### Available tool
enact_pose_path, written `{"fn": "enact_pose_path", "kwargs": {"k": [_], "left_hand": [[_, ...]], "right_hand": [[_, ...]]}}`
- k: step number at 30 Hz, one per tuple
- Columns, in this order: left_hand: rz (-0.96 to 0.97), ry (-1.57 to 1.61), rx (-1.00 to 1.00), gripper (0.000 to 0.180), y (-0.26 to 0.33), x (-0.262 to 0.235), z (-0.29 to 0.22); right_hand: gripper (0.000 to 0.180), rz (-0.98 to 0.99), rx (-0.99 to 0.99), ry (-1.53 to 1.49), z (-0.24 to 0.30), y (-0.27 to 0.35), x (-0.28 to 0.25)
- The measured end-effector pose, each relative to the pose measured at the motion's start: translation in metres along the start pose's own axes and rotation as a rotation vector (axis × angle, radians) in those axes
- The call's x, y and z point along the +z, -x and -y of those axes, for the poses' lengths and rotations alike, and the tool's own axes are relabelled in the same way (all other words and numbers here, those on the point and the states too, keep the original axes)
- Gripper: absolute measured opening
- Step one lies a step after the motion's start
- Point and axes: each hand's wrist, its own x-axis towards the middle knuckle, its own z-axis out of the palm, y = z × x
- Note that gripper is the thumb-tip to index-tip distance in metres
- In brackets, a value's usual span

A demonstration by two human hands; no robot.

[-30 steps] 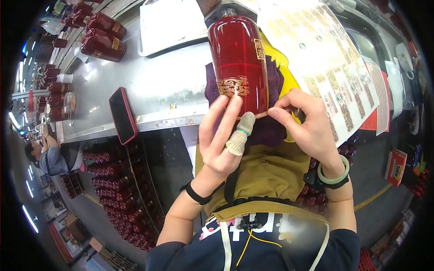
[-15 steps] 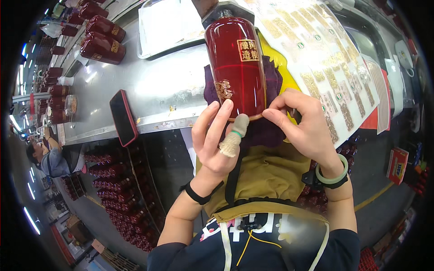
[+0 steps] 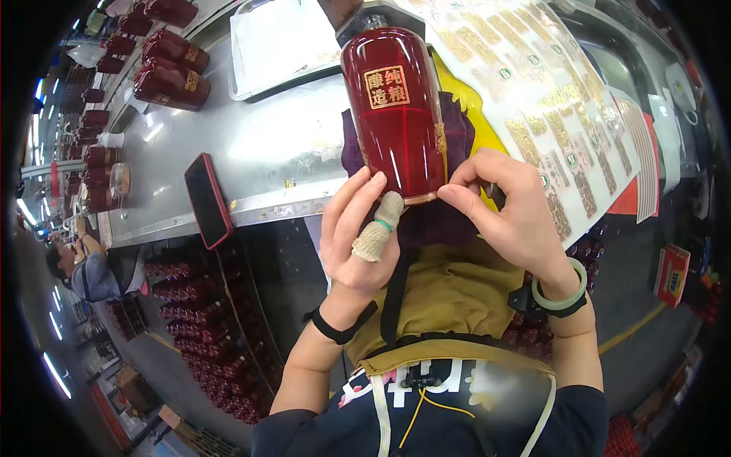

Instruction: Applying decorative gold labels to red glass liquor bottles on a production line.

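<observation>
A dark red glass bottle (image 3: pixel 411 145) with gold characters and gold ornament lies with its neck away from me, on a purple cloth (image 3: pixel 458 133) at the table's near edge. My left hand (image 3: pixel 358 236) grips the lower left of its base, with a knitted cover with a green band on one digit. At the lower right of the base my right hand (image 3: pixel 510 206) holds the bottle's rim between thumb and bent fingers. The far end of the bottle rests by a dark metal holder (image 3: pixel 352 17).
A phone (image 3: pixel 207 199) lies on the steel table (image 3: pixel 167 152), left of the bottle. To the right is a white sheet of gold decals (image 3: pixel 563 114) over yellow material. A white tray (image 3: pixel 244 91) and more red bottles (image 3: pixel 171 84) stand farther off. A person (image 3: pixel 95 266) is at far left.
The bottle has turned about its long axis, so its gold characters moved left and the gold ornament went to its right side. My left hand has shifted slightly left; the right has barely moved.
</observation>
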Motion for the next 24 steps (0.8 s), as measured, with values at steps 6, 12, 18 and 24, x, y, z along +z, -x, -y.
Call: {"fn": "enact_pose_path", "kwargs": {"k": [6,12,18,24], "left_hand": [[0.040,-0.108,0.013,0.037,-0.002,-0.002,-0.010],[0.022,-0.184,0.051,0.026,-0.009,-0.001,-0.014],[0.023,-0.056,-0.035,0.019,-0.006,0.002,-0.007],[-0.043,0.036,-0.172,0.033,0.008,0.006,-0.006]], "right_hand": [[0.016,0.002,-0.013,0.018,0.000,-0.002,-0.001],[0.015,0.002,-0.007,0.018,-0.001,0.000,0.000],[0.014,-0.070,0.120,0.081,-0.005,-0.004,-0.006],[0.015,-0.036,0.181,-0.289,0.006,0.004,0.011]]}}
